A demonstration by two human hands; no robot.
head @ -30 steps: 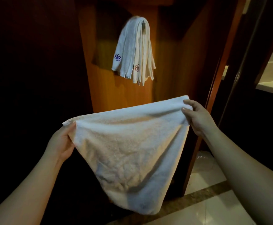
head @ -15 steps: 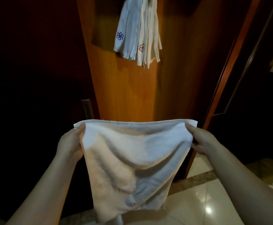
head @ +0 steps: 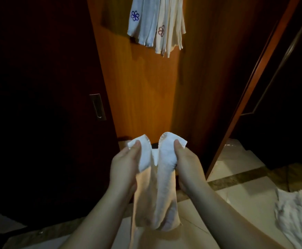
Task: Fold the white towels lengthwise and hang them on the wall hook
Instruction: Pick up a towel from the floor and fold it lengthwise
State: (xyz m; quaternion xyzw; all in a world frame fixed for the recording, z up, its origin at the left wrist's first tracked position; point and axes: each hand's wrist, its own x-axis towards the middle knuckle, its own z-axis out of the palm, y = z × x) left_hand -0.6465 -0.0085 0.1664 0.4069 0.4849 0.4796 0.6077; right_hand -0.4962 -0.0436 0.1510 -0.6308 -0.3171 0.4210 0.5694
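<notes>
Folding mid-way: my left hand (head: 124, 165) and right hand (head: 186, 163) each pinch a top corner of the white towel (head: 155, 191), nearly together. Hung towels (head: 155, 27) above; probably more in that heap (head: 297, 211) on the floor.

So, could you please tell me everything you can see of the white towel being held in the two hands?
The white towel is soft terry cloth with a stitched hem, looking cream where the light is warm. Its two top corners are brought close together, so it hangs in a narrow lengthwise fold with a valley between. The left hand pinches one corner, the right hand the other. It hangs low in front of the wooden panel, above the tiled floor.
</notes>
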